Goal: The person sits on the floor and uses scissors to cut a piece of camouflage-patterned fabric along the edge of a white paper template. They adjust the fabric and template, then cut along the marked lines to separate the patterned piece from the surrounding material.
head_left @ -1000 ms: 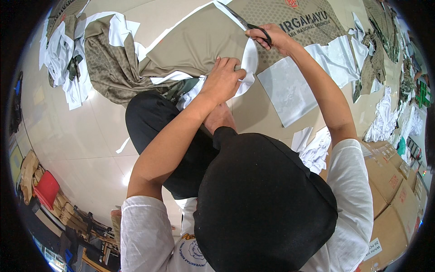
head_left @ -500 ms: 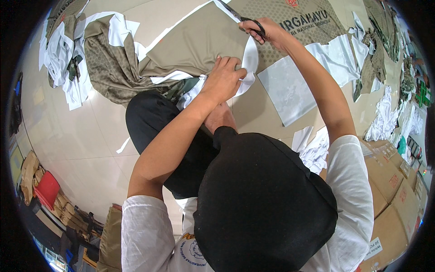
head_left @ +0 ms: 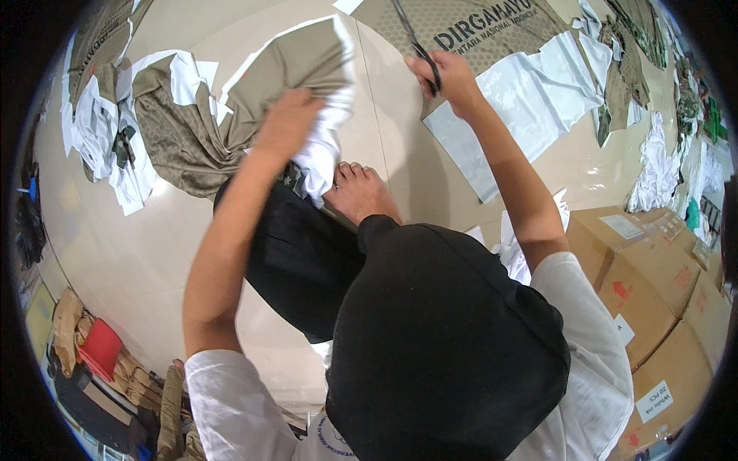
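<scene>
1 printed olive panel on the floor, upper right, 1 white sheet along its near edge. 1 plain olive cloth, white-edged, on the floor ahead-left of the person; long axis lower left to upper right, squared end facing up-right, away from the person. 2 hands: left hand over the cloth, blurred, can't tell its grip; right hand wrapped around the handles of 1 pair of scissors, blades pointing away, slightly left.
</scene>
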### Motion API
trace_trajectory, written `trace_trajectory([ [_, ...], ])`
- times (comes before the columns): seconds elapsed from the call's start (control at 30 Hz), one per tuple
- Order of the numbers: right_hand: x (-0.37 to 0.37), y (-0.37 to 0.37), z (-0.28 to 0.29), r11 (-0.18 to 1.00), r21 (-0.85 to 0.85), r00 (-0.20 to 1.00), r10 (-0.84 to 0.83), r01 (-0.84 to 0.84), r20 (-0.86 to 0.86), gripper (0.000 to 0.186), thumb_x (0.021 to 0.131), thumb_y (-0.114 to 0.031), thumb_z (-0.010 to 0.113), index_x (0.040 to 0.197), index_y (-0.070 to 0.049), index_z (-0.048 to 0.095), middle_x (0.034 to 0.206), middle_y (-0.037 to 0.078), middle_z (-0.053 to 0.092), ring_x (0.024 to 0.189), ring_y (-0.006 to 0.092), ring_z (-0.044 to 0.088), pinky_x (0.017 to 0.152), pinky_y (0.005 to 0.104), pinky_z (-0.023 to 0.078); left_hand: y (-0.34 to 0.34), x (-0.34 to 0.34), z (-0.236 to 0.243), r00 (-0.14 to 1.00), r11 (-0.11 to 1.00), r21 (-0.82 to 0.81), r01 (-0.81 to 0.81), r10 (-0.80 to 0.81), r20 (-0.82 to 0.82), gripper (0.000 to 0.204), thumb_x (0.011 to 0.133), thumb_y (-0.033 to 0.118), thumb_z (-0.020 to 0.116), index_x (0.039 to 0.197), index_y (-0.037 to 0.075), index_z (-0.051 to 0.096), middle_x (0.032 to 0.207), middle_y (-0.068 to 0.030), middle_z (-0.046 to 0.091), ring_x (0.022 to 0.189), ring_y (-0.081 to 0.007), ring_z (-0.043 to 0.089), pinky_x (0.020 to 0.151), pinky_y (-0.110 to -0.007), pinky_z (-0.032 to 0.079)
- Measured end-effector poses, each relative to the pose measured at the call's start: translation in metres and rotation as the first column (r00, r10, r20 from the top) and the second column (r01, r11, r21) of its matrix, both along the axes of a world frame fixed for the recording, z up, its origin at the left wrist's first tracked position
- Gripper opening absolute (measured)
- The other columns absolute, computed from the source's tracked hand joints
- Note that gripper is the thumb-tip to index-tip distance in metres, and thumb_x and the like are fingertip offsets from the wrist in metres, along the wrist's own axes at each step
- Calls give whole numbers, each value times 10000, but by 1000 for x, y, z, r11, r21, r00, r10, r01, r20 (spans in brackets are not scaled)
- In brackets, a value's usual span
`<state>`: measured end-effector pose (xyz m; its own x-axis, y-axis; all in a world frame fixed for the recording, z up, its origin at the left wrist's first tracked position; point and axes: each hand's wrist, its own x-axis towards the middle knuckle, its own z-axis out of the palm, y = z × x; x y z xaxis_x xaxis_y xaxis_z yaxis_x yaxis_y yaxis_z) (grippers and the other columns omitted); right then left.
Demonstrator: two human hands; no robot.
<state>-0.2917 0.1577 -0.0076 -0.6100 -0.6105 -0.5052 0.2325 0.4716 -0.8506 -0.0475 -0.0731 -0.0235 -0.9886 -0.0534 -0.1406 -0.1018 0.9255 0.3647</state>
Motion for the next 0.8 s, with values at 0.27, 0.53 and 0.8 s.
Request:
trace_trajectory([
  [0.27, 56, 158, -6, 884, 323, 794, -83, 338, -603, 482, 793, -394, 876, 941, 20, 676, 765, 106, 675, 681, 232, 607, 679, 370, 505, -203, 191, -6, 780, 701, -609, -370, 591, 207, 430, 917, 51, 573, 1339, 128, 593, 1351, -175, 578, 1277, -406, 538, 1039, -536, 457],
  [0.53, 124, 176, -37, 877, 278, 677, -69, 391, -733, 309, 798, -228, 821, 970, -12, 682, 863, 210, 711, 778, 385, 695, 717, 435, 535, -71, 58, 1, 905, 910, -99, -404, 413, 102, 355, 953, 184, 595, 1246, -7, 661, 1315, -215, 650, 1221, -382, 611, 1060, -459, 475],
  [0.8, 137, 25, -31, 903, -179, 914, -403, 390, -43, 211, 871, -109, 792, 976, 35, 681, 839, 75, 719, 718, 133, 663, 669, 276, 522, 137, -28, 12, 674, 393, 555, -733, 318, 666, 588, 989, 537, 598, 1192, -5, 703, 1098, -206, 746, 1074, -335, 704, 926, -420, 538],
])
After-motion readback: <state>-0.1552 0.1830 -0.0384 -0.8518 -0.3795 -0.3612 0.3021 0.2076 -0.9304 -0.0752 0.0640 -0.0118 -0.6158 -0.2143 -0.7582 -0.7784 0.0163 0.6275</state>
